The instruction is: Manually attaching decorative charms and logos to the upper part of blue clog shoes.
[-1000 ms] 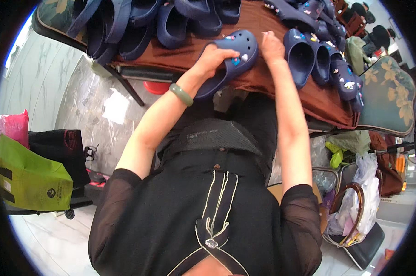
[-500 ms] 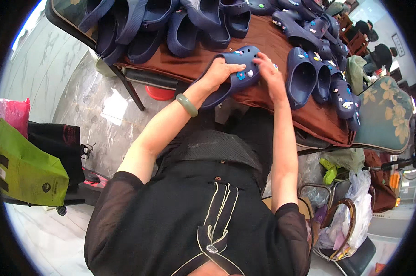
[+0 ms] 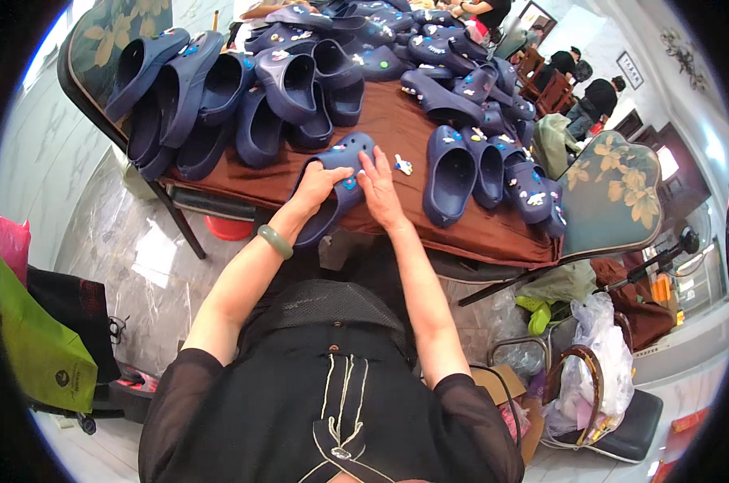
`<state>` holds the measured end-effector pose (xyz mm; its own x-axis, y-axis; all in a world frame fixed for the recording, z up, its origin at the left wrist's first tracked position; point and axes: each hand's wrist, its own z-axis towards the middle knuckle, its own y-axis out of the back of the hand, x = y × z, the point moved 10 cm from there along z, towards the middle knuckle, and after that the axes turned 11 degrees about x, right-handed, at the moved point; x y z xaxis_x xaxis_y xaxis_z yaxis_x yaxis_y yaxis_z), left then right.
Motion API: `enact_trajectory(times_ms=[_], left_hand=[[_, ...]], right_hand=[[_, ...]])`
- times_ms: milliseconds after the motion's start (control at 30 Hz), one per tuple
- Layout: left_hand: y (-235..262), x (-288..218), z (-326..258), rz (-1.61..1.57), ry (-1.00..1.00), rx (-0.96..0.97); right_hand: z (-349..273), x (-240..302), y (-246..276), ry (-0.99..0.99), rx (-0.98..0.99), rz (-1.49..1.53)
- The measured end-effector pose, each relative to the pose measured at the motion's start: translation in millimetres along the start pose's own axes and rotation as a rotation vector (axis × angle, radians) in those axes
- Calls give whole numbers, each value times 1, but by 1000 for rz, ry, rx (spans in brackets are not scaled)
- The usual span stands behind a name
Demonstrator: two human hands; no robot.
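Both forearms are reaching forward: the left hand (image 3: 316, 183) is gripping the navy foam clog (image 3: 338, 187) on the brown-clothed table (image 3: 397, 129), while the right hand (image 3: 378, 189) is pressing curled fingers onto its top.

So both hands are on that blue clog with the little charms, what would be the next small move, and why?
Probably a reach by the right hand for the small loose charm lying on the brown tablecloth just beside it. The left hand already steadies the navy clog at the table's near edge, the clog's top carries only a few charms, and that loose one is the nearest.
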<state>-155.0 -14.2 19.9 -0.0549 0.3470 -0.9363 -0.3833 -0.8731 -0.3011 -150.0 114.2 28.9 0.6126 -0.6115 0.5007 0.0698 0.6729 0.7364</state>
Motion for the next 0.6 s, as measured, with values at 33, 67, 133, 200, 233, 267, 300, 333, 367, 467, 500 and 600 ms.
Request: enact_trajectory(times_ms=[33, 67, 133, 200, 233, 267, 300, 333, 367, 467, 500, 600], left_hand=[[0, -1, 1, 13, -3, -19], [0, -3, 1, 12, -16, -26], [-1, -2, 3, -7, -14, -21], [1, -1, 6, -7, -30, -41], [-1, 1, 8, -7, -33, -30], [5, 2, 6, -5, -43, -62], [7, 2, 7, -3, -54, -84], [9, 4, 9, -2, -55, -80], [10, 6, 10, 14, -41, -78], [7, 7, 10, 10, -35, -80], [5, 5, 8, -12, -43, -85], [4, 3, 8, -19, -50, -92]], right_hand=[[1, 0, 0, 1, -21, -29], [1, 3, 1, -9, -57, -68], [3, 2, 0, -22, -103, -115], [7, 7, -2, 2, -148, -323], [7, 5, -3, -2, -157, -330], [8, 10, 0, -45, -193, -261], [7, 11, 5, -93, -235, -196], [6, 15, 9, -114, -274, -226], [6, 18, 11, -115, -277, -227], [5, 19, 14, -159, -292, -234], [4, 17, 15, -169, -301, -223], [3, 14, 14, -185, -323, -199]])
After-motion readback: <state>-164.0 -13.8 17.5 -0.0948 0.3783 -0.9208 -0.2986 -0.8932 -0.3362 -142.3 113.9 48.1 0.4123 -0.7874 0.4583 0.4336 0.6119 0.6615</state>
